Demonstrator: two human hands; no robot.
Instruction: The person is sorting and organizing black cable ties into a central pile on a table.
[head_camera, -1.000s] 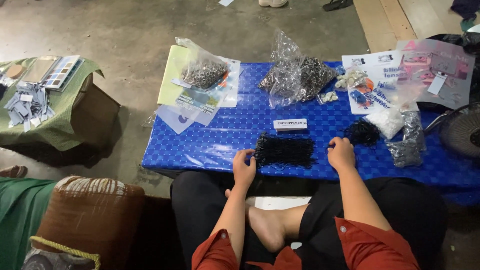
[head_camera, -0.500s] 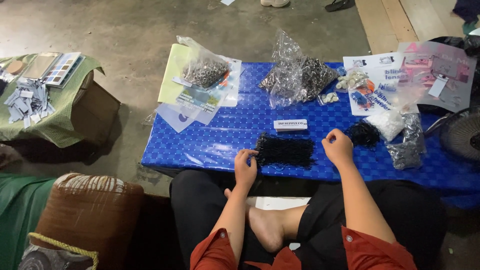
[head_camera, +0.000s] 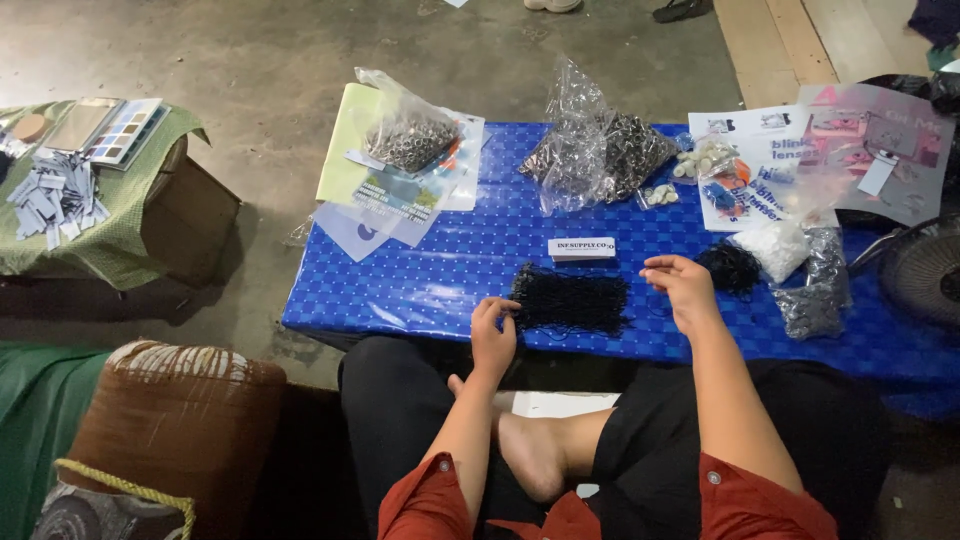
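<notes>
Fingers of the left hand (head_camera: 493, 335) are curled together, pinching the left edge of the black pile (head_camera: 572, 298), which sits on the blue table (head_camera: 420, 285) at its near edge. The right hand (head_camera: 682, 285) hovers just right of the pile, fingers loosely bent, a bit apart, holding nothing I can make out. A small white box (head_camera: 581, 247) lies just behind the pile, with a smaller black clump (head_camera: 730, 268) off to its right.

Informal home workshop for small craft assembly, bare concrete floor (head_camera: 250, 60), low table under blue checked cloth (head_camera: 420, 290), clear bags of small metal parts (head_camera: 600, 150), person seated cross-legged, printed sheets (head_camera: 770, 150) spread about.
</notes>
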